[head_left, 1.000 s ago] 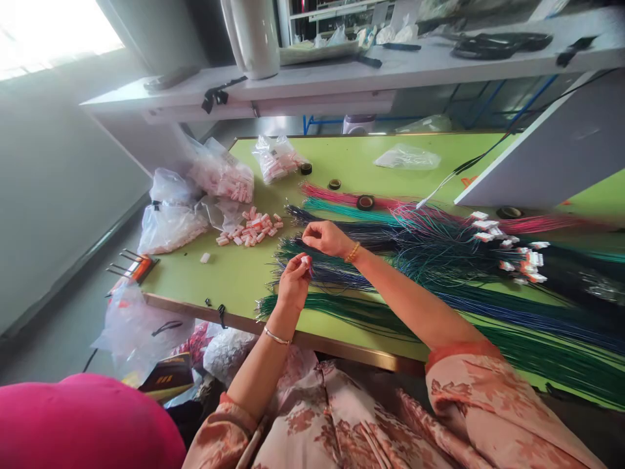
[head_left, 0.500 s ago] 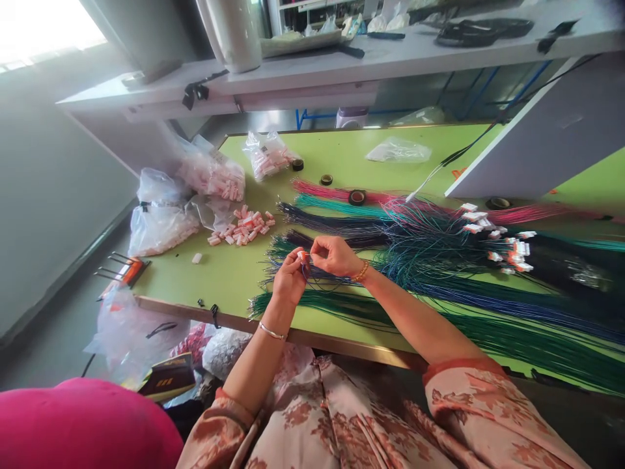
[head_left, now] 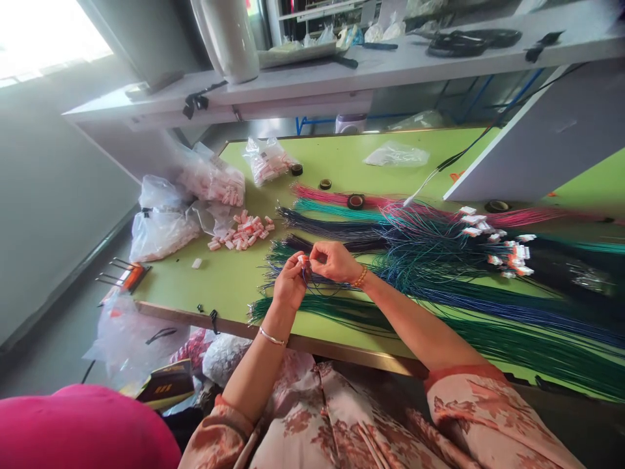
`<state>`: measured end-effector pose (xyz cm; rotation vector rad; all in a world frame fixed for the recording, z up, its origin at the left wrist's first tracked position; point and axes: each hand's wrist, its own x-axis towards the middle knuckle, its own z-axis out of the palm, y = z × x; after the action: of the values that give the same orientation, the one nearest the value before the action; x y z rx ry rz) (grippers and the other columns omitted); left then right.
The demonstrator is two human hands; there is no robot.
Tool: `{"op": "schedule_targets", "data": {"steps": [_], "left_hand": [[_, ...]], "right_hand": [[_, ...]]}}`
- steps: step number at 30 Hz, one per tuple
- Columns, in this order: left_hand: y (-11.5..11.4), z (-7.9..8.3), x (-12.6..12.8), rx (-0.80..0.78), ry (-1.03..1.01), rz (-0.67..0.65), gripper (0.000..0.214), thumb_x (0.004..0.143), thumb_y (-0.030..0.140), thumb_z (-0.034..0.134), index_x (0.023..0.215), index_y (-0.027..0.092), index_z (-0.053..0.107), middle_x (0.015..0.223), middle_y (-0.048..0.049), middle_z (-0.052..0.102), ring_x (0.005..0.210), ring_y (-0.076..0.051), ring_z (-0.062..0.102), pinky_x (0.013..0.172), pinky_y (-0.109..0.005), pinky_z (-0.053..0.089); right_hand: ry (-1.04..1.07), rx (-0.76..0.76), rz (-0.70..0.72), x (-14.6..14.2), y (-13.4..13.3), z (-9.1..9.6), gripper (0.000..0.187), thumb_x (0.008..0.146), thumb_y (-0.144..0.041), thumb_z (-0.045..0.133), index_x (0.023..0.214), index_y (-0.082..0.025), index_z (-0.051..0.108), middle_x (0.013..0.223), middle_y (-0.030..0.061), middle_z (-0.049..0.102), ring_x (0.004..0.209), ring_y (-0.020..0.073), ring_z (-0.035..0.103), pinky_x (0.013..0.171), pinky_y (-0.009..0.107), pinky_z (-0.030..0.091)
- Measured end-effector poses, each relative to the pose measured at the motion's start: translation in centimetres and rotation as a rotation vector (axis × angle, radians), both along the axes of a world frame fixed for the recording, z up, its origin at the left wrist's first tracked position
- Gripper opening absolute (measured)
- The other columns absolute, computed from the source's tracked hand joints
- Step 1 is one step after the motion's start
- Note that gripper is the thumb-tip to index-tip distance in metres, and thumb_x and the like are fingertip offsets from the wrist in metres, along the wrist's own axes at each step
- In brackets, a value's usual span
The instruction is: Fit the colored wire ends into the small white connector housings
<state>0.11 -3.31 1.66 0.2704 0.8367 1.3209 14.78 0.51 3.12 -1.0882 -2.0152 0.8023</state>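
Between the thumb and fingers of my left hand (head_left: 289,284) is a small white and orange connector housing (head_left: 302,259). Dark blue wire hangs down from it. My right hand (head_left: 336,262) is closed in a pinch right beside the connector, on what looks like a thin wire; the fingertips hide most of it. Under both hands lie bundles of dark green and blue wires (head_left: 336,306), their metal-tipped ends pointing left. Several white and orange connectors with wires attached (head_left: 512,257) lie in a cluster to the right.
Loose connector housings (head_left: 243,231) form a pile at the left, near plastic bags of connectors (head_left: 215,179). Black tape rolls (head_left: 356,201) rest among pink and teal wires. A grey panel (head_left: 522,137) stands at right, and a shelf (head_left: 303,78) spans the back.
My right hand's fingertips have come slightly closer to the connector in my left hand. The whole view has shifted a little; both hands keep their hold.
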Motion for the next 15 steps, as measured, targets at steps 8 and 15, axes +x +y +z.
{"op": "schedule_targets", "data": {"steps": [8,15], "left_hand": [[0.04,0.24,0.13,0.014,0.044,0.014,0.019,0.074,0.006,0.069,0.09,0.016,0.065,0.08,0.0011,0.066,0.068,-0.006,0.061,0.071,-0.017,0.048],[-0.27,-0.15,0.77,0.086,0.178,0.089,0.025,0.065,0.012,0.08,0.086,0.016,0.067,0.075,0.0023,0.066,0.065,-0.005,0.058,0.07,-0.02,0.044]], "right_hand": [[0.023,-0.032,0.003,-0.02,0.16,-0.22,0.009,0.072,-0.024,0.061,0.068,-0.016,0.061,0.058,-0.002,0.059,0.05,0.007,0.044,0.049,0.02,0.03],[0.117,-0.078,0.047,-0.33,0.15,-0.58,0.012,0.074,-0.025,0.06,0.068,-0.016,0.059,0.06,-0.0006,0.061,0.054,0.009,0.048,0.053,0.021,0.035]]}}
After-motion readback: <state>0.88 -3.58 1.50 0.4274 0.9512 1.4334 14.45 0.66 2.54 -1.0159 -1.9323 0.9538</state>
